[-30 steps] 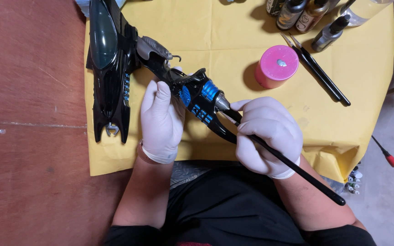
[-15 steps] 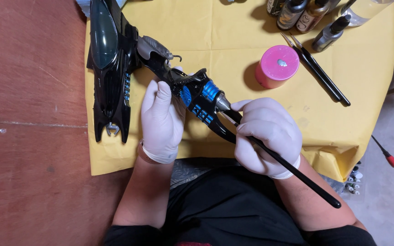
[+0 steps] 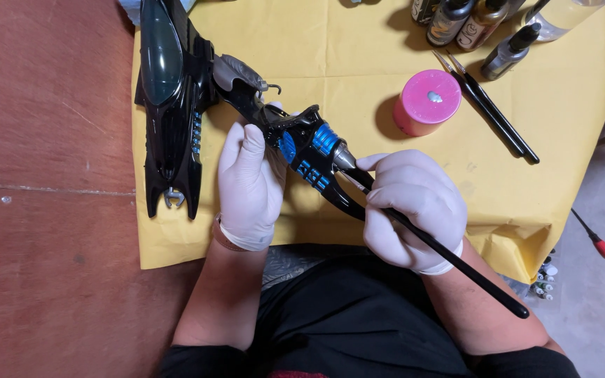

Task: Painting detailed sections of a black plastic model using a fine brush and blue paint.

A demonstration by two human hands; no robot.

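Observation:
My left hand (image 3: pixel 250 183), in a white glove, grips a black model part with blue metallic detail (image 3: pixel 311 152) over the yellow paper sheet (image 3: pixel 330 56). My right hand (image 3: pixel 411 206), also gloved, holds a long black paintbrush (image 3: pixel 456 259) with its tip against the blue section of the part. Left of my left hand lies the long black model vehicle body (image 3: pixel 169 105) with a dark canopy, its nose toward me.
A pink round pot (image 3: pixel 427 101) stands on the yellow sheet beyond my right hand, with two black brushes (image 3: pixel 491 115) beside it. Several small paint bottles (image 3: pixel 470 21) stand at the far edge. A red-tipped tool (image 3: pixel 596 241) lies on the floor at right. Brown table surface (image 3: pixel 43 210) is at left.
The brush handle has shifted slightly in my right hand; both hands and the model part stay almost where they were.

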